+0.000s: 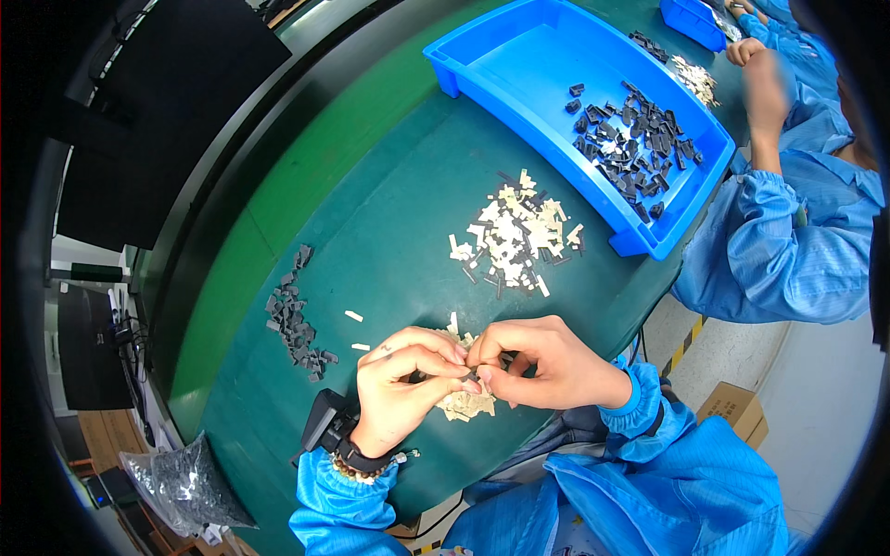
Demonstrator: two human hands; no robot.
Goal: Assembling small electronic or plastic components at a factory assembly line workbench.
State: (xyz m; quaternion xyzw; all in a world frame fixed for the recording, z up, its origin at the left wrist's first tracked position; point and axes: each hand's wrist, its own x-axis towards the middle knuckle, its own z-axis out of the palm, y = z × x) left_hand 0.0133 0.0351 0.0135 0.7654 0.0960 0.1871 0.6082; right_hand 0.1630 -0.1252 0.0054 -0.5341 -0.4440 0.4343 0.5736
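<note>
Fingertips of my left hand (399, 394) and my right hand (552, 363) meet in a pinch over the near part of the table. Between them is a small dark plastic piece (471, 376), mostly covered by the fingers; its exact shape does not show. Just beneath the hands lies a heap of cream-coloured strips (468, 406), partly hidden by them. Two loose cream strips sit beyond my left hand. Farther off is a bigger mixed pile of cream strips (510, 232) and thin black pieces. Left of my hands, small black plastic parts (295, 320) form a long cluster.
A blue bin (547, 125) holding black plastic parts stands at the far right of the green table (371, 232). Beyond it, a co-worker's arm (769, 120) in a blue sleeve is raised. A clear plastic bag (185, 486) of dark pieces is at the lower left.
</note>
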